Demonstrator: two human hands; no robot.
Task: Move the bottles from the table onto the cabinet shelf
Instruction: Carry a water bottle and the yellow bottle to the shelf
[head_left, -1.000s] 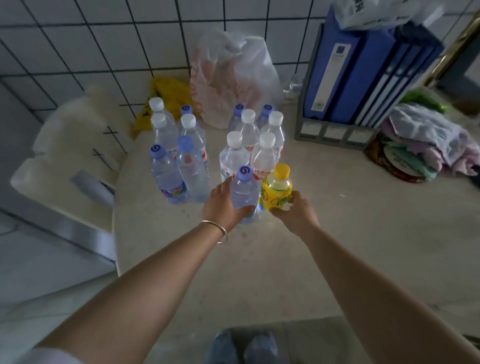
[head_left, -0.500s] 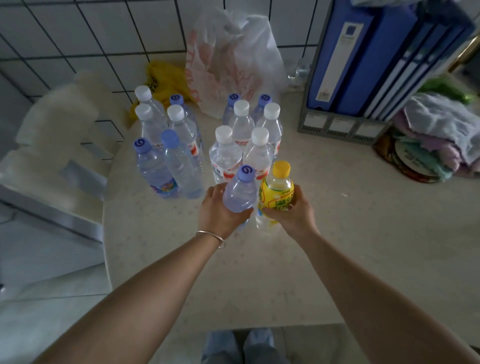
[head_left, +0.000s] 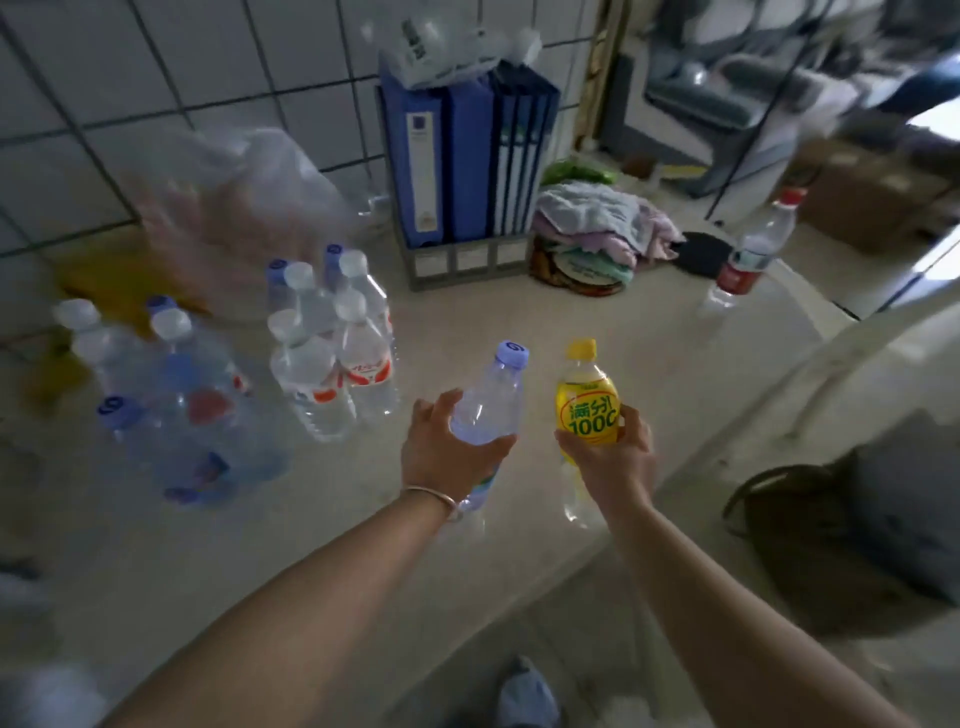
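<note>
The left hand (head_left: 447, 457) has its grip closed around a blue-capped water bottle (head_left: 488, 400); the right hand (head_left: 613, 457) grips a yellow drink bottle (head_left: 587, 410), both above the bench (head_left: 519, 322).

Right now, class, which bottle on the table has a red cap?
The lone bottle at the table's far right, red cap and label; the clustered ones have white or blue caps.

Your left hand (head_left: 447, 452) grips the blue-capped bottle (head_left: 488, 400) | your right hand (head_left: 613, 462) grips the yellow bottle (head_left: 587, 405) — both above the table (head_left: 519, 322).
</note>
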